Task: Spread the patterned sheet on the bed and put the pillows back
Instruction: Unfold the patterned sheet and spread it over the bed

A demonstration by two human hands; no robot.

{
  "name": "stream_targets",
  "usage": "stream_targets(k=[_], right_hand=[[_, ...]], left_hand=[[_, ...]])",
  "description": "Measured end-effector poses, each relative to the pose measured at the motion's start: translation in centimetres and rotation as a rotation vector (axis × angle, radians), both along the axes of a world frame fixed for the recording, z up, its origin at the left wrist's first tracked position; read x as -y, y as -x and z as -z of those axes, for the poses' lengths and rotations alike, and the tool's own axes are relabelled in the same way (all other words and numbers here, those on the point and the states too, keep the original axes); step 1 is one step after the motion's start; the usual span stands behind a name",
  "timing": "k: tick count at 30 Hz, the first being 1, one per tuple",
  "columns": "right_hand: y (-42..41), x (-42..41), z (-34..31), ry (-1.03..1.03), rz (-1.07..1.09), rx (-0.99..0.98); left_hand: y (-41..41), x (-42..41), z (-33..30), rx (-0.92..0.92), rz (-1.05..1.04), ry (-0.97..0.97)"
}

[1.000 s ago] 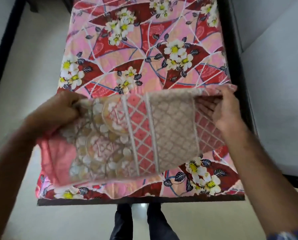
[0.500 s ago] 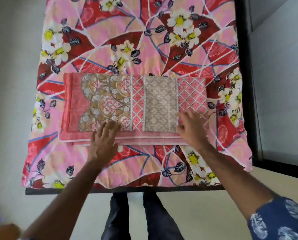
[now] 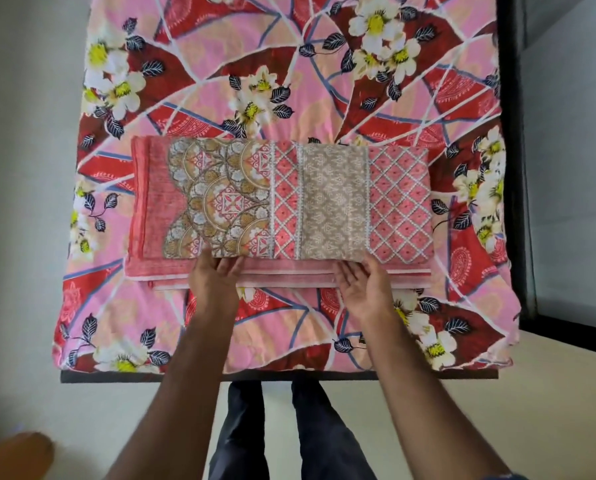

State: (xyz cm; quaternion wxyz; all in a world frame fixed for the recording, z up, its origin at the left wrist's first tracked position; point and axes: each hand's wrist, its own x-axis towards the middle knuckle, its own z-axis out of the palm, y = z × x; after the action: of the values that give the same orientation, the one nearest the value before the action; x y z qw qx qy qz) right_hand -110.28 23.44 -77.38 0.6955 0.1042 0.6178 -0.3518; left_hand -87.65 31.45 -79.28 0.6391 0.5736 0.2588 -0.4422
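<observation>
A folded patterned sheet [image 3: 282, 202], pink and beige with lattice and scalloped prints, lies flat across the bed. The bed [image 3: 289, 81] is covered by a pink and red floral sheet. My left hand [image 3: 217, 278] and my right hand [image 3: 362, 289] are both at the folded sheet's near edge. Their fingertips slip in under its top layer, on the stacked pink folds below. No pillow is in view.
The bed's dark frame [image 3: 514, 168] runs along the right side and its foot edge [image 3: 279, 375] is right in front of my legs [image 3: 272, 427]. Pale floor lies on both sides, and a brown object [image 3: 16, 455] sits at the lower left.
The folded sheet, held in the air a second ago, now lies on the bed. My hands slid from its top back to its near edge.
</observation>
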Motion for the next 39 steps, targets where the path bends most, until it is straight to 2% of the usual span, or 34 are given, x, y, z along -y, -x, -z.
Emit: stream_targets(k=[5,9,12,15,17,18,20,22,24,26,28,29,31,34,36,38,39], right_hand=[[1.2,3.6,-0.4,0.019,0.015,-0.087],[1.1,5.4,-2.9,0.066,-0.048,-0.258],[0.2,9.1,-7.0,0.239,-0.108,-0.354],[-1.7,17.6,-11.3,0.607,-0.197,-0.240],[-3.2,23.2,-12.0,0.727,-0.159,-0.107],[-3.8,25.1,-11.7,0.746,-0.174,-0.104],[-4.0,25.4,-10.8,0.745,-0.307,-0.242],[-3.7,22.6,-8.0,0.721,-0.594,-0.501],[-2.3,18.6,-4.1,0.680,-0.923,-0.679],[0.1,14.8,-0.3,0.756,-1.239,-0.863],[2.9,12.2,3.1,0.809,-1.422,-1.119],[4.0,11.1,3.7,0.793,-1.449,-1.251],[5.5,9.6,3.9,0.715,-1.347,-1.414],[7.5,8.7,3.2,0.573,-1.048,-1.457],[8.6,8.6,2.8,0.552,-0.888,-1.301],[9.8,8.3,2.3,0.545,-0.889,-1.146],[10.2,8.2,2.1,0.538,-0.921,-1.129]], left_hand=[[-2.3,1.5,-0.6,0.011,0.016,-0.093],[-4.5,4.0,-3.2,0.176,0.130,-0.112],[-7.5,8.9,-8.0,0.382,0.241,0.065],[-12.3,16.7,-11.8,0.598,0.491,0.250],[-15.2,20.2,-12.4,0.828,0.688,0.136],[-15.7,21.1,-12.3,0.940,0.754,0.055],[-14.6,21.2,-12.3,1.057,0.775,0.021],[-11.6,19.7,-11.0,1.139,0.844,0.025],[-8.5,16.2,-7.3,1.192,1.111,-0.069],[-6.2,11.7,-2.4,1.304,1.465,-0.141],[-4.0,7.5,2.0,1.350,1.786,-0.243],[-2.9,5.9,3.4,1.383,1.848,-0.296],[-1.1,4.4,4.7,1.454,1.840,-0.377],[1.2,5.1,4.3,1.534,1.837,-0.406],[2.7,6.1,3.4,1.564,1.912,-0.309],[4.7,7.4,2.3,1.544,1.967,-0.221],[5.7,7.9,1.9,1.533,1.990,-0.189]])
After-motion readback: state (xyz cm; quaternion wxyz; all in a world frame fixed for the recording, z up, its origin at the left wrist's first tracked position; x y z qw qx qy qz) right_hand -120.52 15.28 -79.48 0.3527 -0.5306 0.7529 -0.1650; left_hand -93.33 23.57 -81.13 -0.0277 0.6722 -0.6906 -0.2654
